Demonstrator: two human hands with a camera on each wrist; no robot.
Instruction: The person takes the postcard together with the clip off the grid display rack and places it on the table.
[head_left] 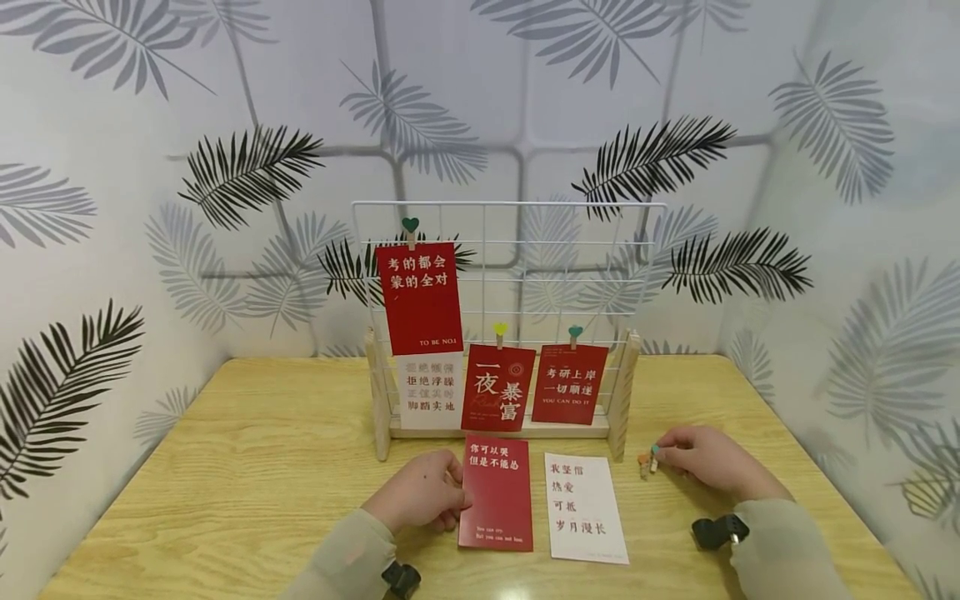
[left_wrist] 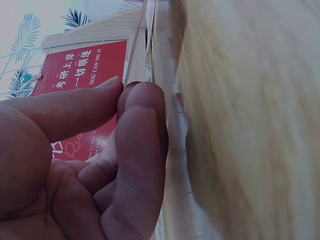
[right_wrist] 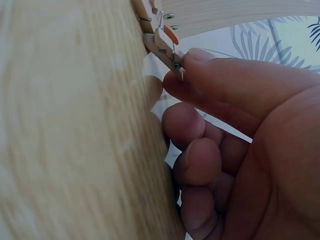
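Observation:
My left hand [head_left: 429,493] pinches the left edge of a red card [head_left: 495,512] with white writing, thumb against fingertip in the left wrist view. The card lies close over the table in front of the rack. Over on the right, my right hand [head_left: 716,462] holds a small wooden clothespin [right_wrist: 169,52] between thumb and index finger, its teal heart showing in the head view. Another clothespin with an orange heart [head_left: 642,459] lies right beside it. Between the hands is a white card [head_left: 585,510] with red writing.
A white wire grid rack [head_left: 510,202] on wooden feet stands behind the cards. Heart clothespins hold a tall red card [head_left: 423,312] and two smaller ones [head_left: 498,408] on it. A white card [head_left: 432,417] hangs at lower left. Leaf-patterned walls enclose the wooden table [head_left: 247,467].

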